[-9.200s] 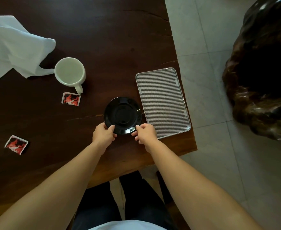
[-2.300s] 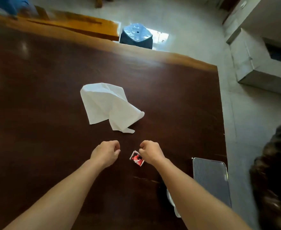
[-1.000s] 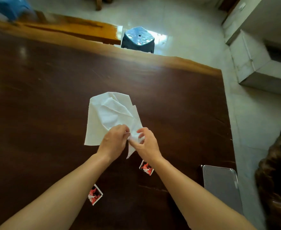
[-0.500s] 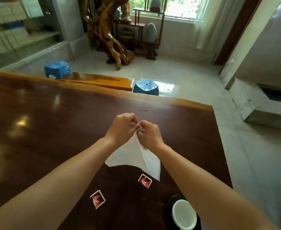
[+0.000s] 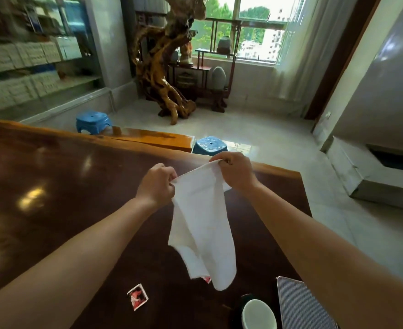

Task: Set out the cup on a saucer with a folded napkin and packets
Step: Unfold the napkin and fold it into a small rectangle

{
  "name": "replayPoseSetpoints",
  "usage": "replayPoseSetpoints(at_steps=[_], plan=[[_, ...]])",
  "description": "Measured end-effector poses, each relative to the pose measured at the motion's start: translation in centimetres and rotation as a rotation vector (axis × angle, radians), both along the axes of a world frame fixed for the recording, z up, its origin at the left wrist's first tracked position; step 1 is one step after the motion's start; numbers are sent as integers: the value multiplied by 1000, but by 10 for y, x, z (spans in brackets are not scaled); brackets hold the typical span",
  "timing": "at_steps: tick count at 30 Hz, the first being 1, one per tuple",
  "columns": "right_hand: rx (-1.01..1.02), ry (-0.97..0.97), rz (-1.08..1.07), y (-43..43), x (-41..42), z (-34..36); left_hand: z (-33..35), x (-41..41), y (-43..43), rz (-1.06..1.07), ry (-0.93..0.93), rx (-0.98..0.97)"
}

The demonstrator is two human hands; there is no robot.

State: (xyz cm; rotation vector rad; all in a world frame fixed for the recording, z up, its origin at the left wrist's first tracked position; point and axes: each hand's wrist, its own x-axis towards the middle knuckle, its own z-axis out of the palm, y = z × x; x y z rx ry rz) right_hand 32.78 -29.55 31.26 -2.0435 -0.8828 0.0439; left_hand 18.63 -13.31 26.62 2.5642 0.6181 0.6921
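Note:
A white cloth napkin (image 5: 203, 224) hangs in the air above the dark wooden table (image 5: 53, 186). My left hand (image 5: 156, 184) pinches its upper left corner and my right hand (image 5: 235, 169) pinches its upper right corner, a short stretch of the top edge pulled between them. Below, near the frame's bottom edge, a white cup (image 5: 258, 314) stands on a black saucer (image 5: 239, 305). One red-and-white packet (image 5: 137, 296) lies flat on the table. A second packet (image 5: 206, 279) peeks out from behind the napkin's lower edge.
A ribbed silver tray (image 5: 298, 305) lies right of the cup, partly under my right forearm. The table's far edge runs just behind my hands, with a wooden bench (image 5: 153, 138) and two blue stools (image 5: 92, 122) (image 5: 210, 144) beyond. The table's right edge drops to tiled floor.
The napkin has been lifted off the table and shaken out. My hands, close together half a second ago, have moved apart along its top edge, and the cloth now hangs longer.

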Motion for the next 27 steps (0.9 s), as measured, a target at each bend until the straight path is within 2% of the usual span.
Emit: replayPoseSetpoints(at_steps=[5, 7, 10, 13, 15, 17, 22, 27], plan=[[42, 44, -7, -7, 8, 11, -20, -12, 16, 196, 163, -127], [20, 58, 3, -6, 11, 9, -25, -10, 17, 190, 117, -242], [-189, -5, 27, -5, 21, 4, -24, -1, 15, 170, -59, -340], [-364, -10, 23, -12, 36, -4, -16, 4, 21, 32, -87, -269], [-364, -13, 12, -16, 46, -10, -12, 9, 31, -98, -15, -149], [-375, -123, 2, -18, 55, -14, -12, 15, 43, -187, 56, -2], [-492, -359, -12, -16, 75, -16, -8, 38, 67, -257, 71, 158], [-597, -460, -86, -3, 95, -19, 2, 56, 88, -277, 238, 254]])
